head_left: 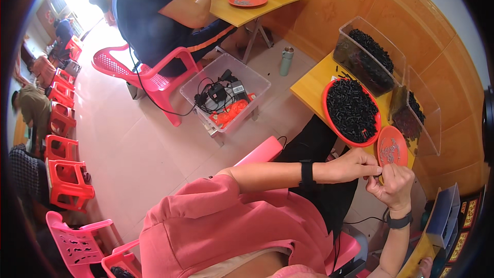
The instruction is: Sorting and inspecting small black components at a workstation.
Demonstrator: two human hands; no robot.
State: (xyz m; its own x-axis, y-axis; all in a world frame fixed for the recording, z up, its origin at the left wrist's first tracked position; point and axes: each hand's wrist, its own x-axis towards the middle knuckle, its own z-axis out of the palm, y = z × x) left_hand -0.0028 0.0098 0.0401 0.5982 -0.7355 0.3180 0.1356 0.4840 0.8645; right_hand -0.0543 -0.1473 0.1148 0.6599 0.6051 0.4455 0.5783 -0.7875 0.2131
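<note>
Near tbl [315,84] has tray [326,109] w/ blk pcs [352,110], plate [387,132] w/ gry bits [392,150].

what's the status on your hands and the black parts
Left hand, right hand: fingertips together at small dark piece, mostly hidden. Small black parts heaped in round red tray. Round orange-red plate beside hands; nothing visibly blocking.
</note>
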